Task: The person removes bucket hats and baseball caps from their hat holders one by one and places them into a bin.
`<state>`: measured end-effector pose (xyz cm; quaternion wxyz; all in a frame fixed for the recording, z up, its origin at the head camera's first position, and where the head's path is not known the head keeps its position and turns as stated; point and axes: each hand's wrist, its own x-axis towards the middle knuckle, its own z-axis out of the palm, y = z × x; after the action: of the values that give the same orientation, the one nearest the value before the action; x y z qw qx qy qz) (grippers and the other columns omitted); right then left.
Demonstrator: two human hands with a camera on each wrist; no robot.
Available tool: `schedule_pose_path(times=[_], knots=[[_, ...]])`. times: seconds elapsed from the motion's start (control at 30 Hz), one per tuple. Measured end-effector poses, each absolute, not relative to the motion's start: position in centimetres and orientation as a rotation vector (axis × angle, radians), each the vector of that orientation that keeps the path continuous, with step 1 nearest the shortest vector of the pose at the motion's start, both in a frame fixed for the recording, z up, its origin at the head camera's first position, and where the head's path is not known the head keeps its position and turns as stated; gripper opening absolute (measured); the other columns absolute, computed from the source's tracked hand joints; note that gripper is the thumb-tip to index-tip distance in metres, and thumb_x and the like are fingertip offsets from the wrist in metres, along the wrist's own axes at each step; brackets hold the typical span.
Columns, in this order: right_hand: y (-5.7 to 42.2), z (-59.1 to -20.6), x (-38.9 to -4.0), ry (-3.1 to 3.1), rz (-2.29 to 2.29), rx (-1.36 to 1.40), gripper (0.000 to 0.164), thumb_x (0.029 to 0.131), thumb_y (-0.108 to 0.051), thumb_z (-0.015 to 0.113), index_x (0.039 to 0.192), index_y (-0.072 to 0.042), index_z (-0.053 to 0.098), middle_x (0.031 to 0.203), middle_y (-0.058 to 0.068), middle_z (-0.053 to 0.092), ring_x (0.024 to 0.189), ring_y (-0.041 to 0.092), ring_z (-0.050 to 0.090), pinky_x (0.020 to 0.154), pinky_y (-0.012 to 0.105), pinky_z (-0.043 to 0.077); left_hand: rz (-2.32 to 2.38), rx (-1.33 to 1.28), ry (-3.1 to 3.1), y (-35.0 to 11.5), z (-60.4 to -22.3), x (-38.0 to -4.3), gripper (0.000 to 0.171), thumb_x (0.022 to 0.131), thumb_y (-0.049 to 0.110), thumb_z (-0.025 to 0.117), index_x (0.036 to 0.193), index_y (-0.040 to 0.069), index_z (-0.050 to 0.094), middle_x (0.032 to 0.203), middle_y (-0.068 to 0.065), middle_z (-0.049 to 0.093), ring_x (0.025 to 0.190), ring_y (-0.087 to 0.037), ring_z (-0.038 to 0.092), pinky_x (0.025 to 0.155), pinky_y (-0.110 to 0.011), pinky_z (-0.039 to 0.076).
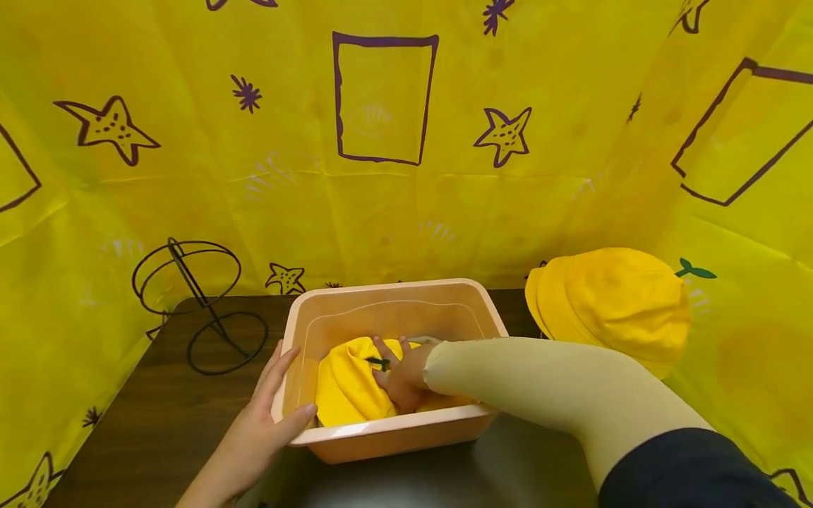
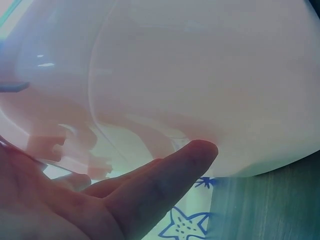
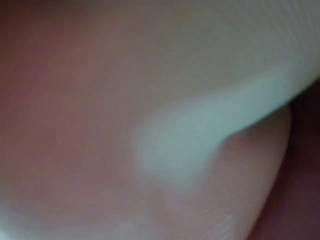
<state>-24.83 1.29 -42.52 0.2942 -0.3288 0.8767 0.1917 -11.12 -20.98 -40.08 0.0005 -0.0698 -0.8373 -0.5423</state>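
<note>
In the head view a peach plastic basin [image 1: 389, 293] stands at the table's front middle. Inside it lies a yellow hat [image 1: 349, 384] with a small green sprout on top. My right hand [image 1: 406, 374] reaches down into the basin, fingers spread over the hat beside the sprout; the right wrist view is only a blur of skin and sleeve. At the basin's near left corner my left hand [image 1: 269, 409] holds the rim, thumb at the front edge and fingers along the left side. The left wrist view shows a straight finger [image 2: 165, 185] against the basin's smooth wall.
A second yellow hat [image 1: 616, 303] with a green sprout sits at the back right, raised above the table. A black wire stand [image 1: 219, 328] of rings on a post is at the back left of the dark wooden table [image 1: 146, 430]. Yellow patterned cloth [image 1: 286, 141] hangs around the table.
</note>
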Motion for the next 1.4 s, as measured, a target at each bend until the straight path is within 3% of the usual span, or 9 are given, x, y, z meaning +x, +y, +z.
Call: schedule_pose_path(times=[0.13, 0.37, 0.53, 0.67, 0.87, 1.0, 1.1, 1.2, 1.4], knots=[[1.7, -42.8, -25.6, 2.329, 0.494, -0.949, 0.088, 0.087, -0.050, 0.068, 0.156, -0.052, 0.014, 0.161, -0.006, -0.029, 0.147, 0.041, 0.009, 0.094, 0.076, 0.032, -1.704, -0.218, -2.628, -21.2, -40.0, -11.1, 0.080, 0.095, 0.027, 0.069, 0.159, 0.025, 0.022, 0.165, -0.003, -0.008, 0.143, -0.047, 0.012, 0.101, -0.074, 0.019], [3.2, -40.2, -26.3, 2.244, 0.410, -1.176, 0.086, 0.081, -0.073, 0.062, 0.154, -0.054, 0.022, 0.165, -0.003, -0.015, 0.145, 0.044, 0.018, 0.104, 0.068, 0.029, -1.753, -0.198, -2.626, -21.5, -40.3, -10.8, 0.080, 0.094, 0.024, 0.068, 0.159, 0.024, 0.021, 0.165, -0.003, -0.011, 0.144, -0.048, 0.006, 0.099, -0.078, 0.014], [5.2, -36.2, -25.5, 2.246, 0.307, -1.217, 0.083, 0.085, -0.066, 0.063, 0.153, -0.056, 0.015, 0.166, 0.001, -0.009, 0.145, 0.033, 0.024, 0.110, 0.052, 0.030, -1.725, -0.202, -2.642, -21.5, -40.5, -10.5, 0.080, 0.095, 0.025, 0.067, 0.160, 0.026, 0.020, 0.165, -0.004, -0.011, 0.143, -0.050, 0.005, 0.096, -0.081, 0.014], [7.5, -33.6, -25.1, 2.281, 0.170, -1.236, 0.083, 0.090, -0.059, 0.064, 0.156, -0.050, 0.014, 0.166, 0.002, -0.010, 0.144, 0.027, 0.028, 0.109, 0.045, 0.033, -1.724, -0.221, -2.627, -21.8, -40.6, -10.4, 0.080, 0.095, 0.023, 0.067, 0.160, 0.024, 0.020, 0.165, -0.004, -0.011, 0.143, -0.051, 0.005, 0.096, -0.081, 0.014], [10.7, -31.4, -24.7, 2.345, -0.040, -1.302, 0.081, 0.093, -0.058, 0.060, 0.159, -0.040, 0.017, 0.165, 0.005, -0.012, 0.149, 0.028, 0.007, 0.109, 0.048, 0.033, -1.722, -0.223, -2.619, -21.9, -40.6, -10.2, 0.080, 0.095, 0.021, 0.067, 0.160, 0.024, 0.020, 0.165, -0.006, -0.010, 0.142, -0.051, 0.005, 0.095, -0.082, 0.014], [13.5, -29.6, -24.0, 2.435, -0.272, -1.329, 0.082, 0.093, -0.059, 0.058, 0.160, -0.035, 0.016, 0.165, 0.005, -0.012, 0.144, 0.028, 0.026, 0.104, 0.048, 0.039, -1.744, -0.223, -2.614, -21.6, -40.6, -10.4, 0.079, 0.095, 0.022, 0.067, 0.159, 0.024, 0.020, 0.165, -0.004, -0.010, 0.143, -0.052, 0.003, 0.094, -0.083, 0.012], [16.2, -28.4, -23.1, 2.542, -0.498, -1.317, 0.083, 0.094, -0.050, 0.063, 0.161, -0.032, 0.017, 0.165, 0.004, -0.012, 0.142, 0.033, 0.030, 0.106, 0.054, 0.035, -1.758, -0.230, -2.609, -21.2, -40.6, -10.6, 0.079, 0.096, 0.023, 0.067, 0.159, 0.024, 0.021, 0.165, -0.004, -0.010, 0.143, -0.051, 0.004, 0.095, -0.082, 0.013], [19.0, -27.9, -22.0, 2.720, -0.673, -1.279, 0.085, 0.094, -0.041, 0.068, 0.161, -0.032, 0.017, 0.165, 0.002, -0.010, 0.146, 0.039, 0.016, 0.106, 0.063, 0.029, -1.742, -0.237, -2.609, -20.9, -40.4, -10.7, 0.078, 0.095, 0.024, 0.067, 0.159, 0.023, 0.022, 0.165, -0.004, -0.008, 0.143, -0.050, 0.006, 0.095, -0.082, 0.013], [24.4, -28.0, -19.9, 3.071, -1.028, -1.042, 0.089, 0.092, -0.027, 0.075, 0.161, -0.026, 0.019, 0.166, 0.004, -0.001, 0.146, 0.044, 0.009, 0.101, 0.076, 0.018, -1.735, -0.239, -2.612, -20.9, -40.1, -10.8, 0.080, 0.095, 0.026, 0.068, 0.159, 0.023, 0.021, 0.165, -0.003, -0.008, 0.143, -0.048, 0.007, 0.099, -0.079, 0.014]])
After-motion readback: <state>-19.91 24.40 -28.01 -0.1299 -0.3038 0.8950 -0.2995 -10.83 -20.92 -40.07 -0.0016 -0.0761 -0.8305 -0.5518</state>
